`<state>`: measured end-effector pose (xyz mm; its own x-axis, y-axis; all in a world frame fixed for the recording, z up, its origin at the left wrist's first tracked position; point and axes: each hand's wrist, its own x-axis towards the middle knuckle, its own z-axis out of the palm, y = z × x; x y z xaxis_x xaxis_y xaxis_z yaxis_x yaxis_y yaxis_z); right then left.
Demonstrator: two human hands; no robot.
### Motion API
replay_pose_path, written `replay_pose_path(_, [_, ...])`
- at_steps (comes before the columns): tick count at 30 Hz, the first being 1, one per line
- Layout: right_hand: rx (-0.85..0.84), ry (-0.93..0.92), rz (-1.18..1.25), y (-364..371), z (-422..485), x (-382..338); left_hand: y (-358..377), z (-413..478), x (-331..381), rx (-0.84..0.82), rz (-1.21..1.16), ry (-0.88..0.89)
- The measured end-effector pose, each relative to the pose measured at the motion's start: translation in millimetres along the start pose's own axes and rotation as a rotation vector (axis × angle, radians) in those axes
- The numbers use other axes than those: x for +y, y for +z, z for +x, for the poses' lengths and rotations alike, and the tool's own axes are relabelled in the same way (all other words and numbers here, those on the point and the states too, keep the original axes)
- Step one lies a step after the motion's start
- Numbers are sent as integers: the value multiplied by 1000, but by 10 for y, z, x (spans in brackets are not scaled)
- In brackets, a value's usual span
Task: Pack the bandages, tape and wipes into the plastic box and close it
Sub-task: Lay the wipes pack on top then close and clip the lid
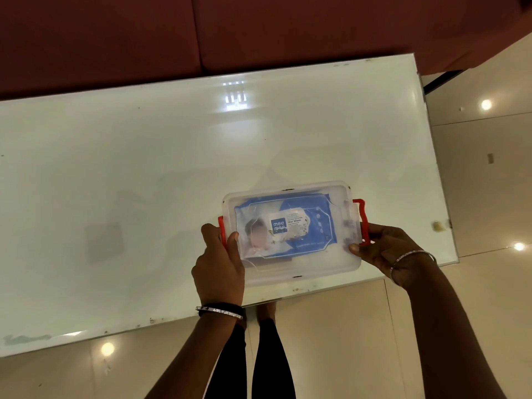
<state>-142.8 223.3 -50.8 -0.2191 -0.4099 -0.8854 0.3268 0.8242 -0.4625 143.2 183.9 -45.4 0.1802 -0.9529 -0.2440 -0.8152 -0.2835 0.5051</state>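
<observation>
A clear plastic box with its lid on rests near the front edge of the white table. Through the lid shows a blue pack of wet wipes. Bandages and tape are not visible. Red clip handles sit at both short ends: the left clip and the right clip. My left hand grips the box's left end, thumb on the lid. My right hand holds the right end by the red clip, thumb on the lid corner.
A dark red sofa runs along the table's far side. The table's right edge and front edge are close to the box. Glossy beige floor tiles lie to the right and below. My legs stand under the front edge.
</observation>
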Motion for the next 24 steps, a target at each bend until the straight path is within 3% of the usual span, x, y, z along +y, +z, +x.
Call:
replay_pose_path(6, [319,-201,-175,263,-179,147,5,-9,9,5,-27,0])
replay_pose_path(11, [569,-322,-457,474,-279,220,6,-8,6,-13,-7,-3])
replay_pose_path(18, [630,-357,-545,569,-362,217,-18,0,-11,-25,-32,5])
replay_pose_path(24, [573,-430,-467,892,-366,85,-158,255,-174,93,-85,-2])
